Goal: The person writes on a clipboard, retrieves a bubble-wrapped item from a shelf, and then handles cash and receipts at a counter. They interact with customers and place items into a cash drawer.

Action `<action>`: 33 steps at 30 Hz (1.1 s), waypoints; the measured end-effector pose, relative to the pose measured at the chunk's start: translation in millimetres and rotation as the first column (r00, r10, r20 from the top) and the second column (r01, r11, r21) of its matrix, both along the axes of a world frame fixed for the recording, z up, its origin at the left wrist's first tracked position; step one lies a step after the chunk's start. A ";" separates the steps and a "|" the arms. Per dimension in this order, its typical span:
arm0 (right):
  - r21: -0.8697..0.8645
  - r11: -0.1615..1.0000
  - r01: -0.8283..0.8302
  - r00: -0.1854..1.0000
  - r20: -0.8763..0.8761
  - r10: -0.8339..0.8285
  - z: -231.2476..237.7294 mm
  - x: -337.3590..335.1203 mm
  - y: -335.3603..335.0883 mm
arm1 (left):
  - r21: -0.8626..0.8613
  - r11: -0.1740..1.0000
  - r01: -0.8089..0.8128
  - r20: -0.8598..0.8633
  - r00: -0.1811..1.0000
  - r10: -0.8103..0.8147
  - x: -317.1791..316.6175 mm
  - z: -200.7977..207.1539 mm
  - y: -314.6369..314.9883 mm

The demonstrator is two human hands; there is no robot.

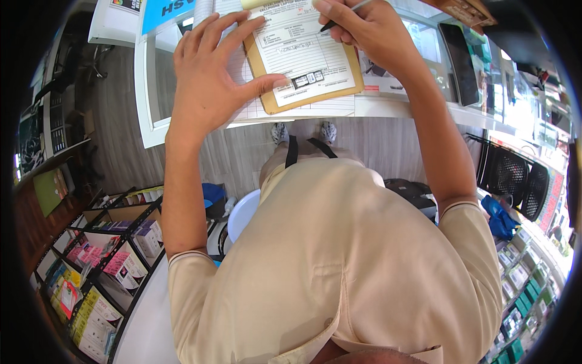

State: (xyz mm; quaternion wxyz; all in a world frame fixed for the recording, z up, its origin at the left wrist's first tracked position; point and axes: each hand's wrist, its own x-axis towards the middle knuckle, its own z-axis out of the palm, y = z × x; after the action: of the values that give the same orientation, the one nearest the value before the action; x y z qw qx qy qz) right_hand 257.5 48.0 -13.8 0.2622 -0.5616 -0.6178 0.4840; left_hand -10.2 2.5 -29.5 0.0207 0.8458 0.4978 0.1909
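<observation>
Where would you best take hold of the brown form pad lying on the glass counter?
Probably the form pad's bare near-right corner, coming from the right. The left hand presses flat on its left edge and the right hand writes with a pen at its top.

Blue sign (165,12) at counter's top-left edge; dark phone screen (461,60) on counter right; pink, yellow, white boxes (106,273) in black rack, lower left.

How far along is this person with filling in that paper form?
Done: handwriting shows in a middle box of the form on the brown board. In hand: the left hand pins the sheet flat while the right hand holds a pen at its top edge. Left: most lines look blank.
</observation>
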 end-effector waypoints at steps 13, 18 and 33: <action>0.206 0.974 -0.097 0.995 0.052 0.088 -19.1 11.3 -20.0 | -0.014 1.000 -0.012 -0.033 0.999 0.011 1.3 2.6 -0.5; 0.119 0.989 -0.084 0.995 0.063 0.077 -13.8 12.5 -16.9 | -0.024 1.000 -0.018 -0.028 0.999 0.017 1.9 3.2 -1.4; 0.160 0.981 -0.113 0.989 0.111 0.096 -14.2 15.9 -14.3 | -0.047 0.999 -0.015 -0.038 0.999 0.013 2.2 3.9 0.1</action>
State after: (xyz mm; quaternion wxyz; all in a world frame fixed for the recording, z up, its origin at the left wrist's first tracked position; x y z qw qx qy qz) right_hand 273.4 33.7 -28.0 0.2500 -0.5286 -0.6973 0.4146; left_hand -8.0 2.7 -25.5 0.0303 0.8450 0.5083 0.1633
